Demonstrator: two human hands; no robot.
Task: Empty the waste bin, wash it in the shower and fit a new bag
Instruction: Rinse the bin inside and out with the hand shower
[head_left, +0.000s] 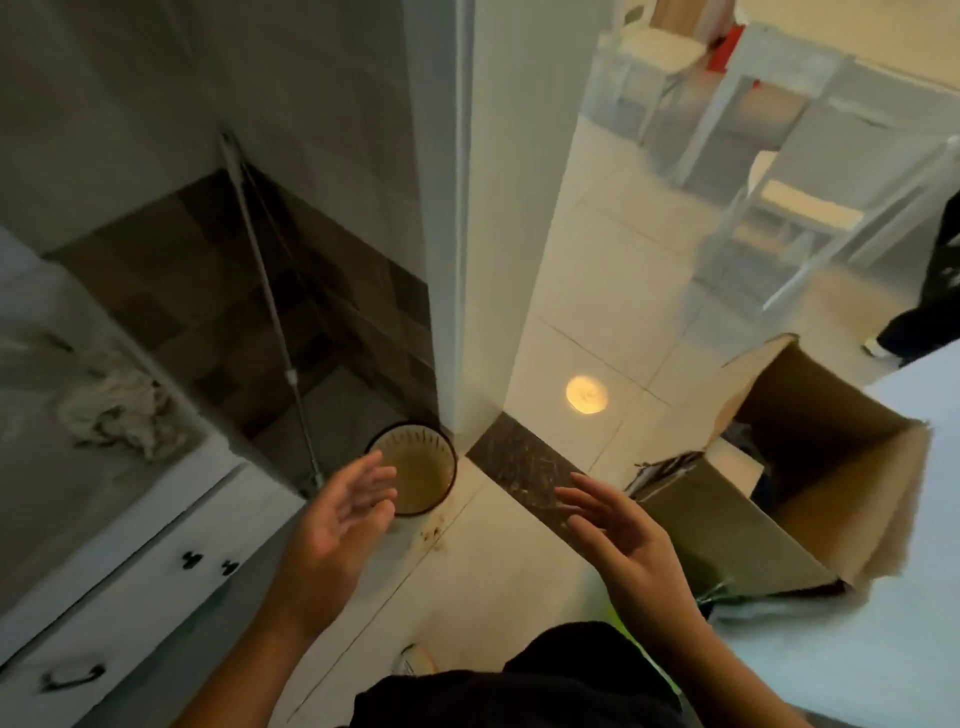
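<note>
Both hands were free of any load. The left hand hung palm-inward with its fingers loosely spread, its fingertips overlapping the near rim of the waste bin in the view, though whether they touched it could not be told. The right hand was likewise released, fingers straight and apart, hovering over the floor's dark threshold strip and gripping nothing.

The waste bin stood upright on the floor at the foot of the white door frame, just beside the edge of the dark-tiled shower area. Its inside looked bare: no bag lined it and no rubbish showed, only a yellowish bottom. A few brown specks lay on the pale tiles near its base.

To the right, an open cardboard box held what seemed to be discarded material.

Judged from this, the emptying appeared done or nearly so. The wash in the shower seemed not yet carried out, since the bin sat outside it, and no new bag was in view.
</note>
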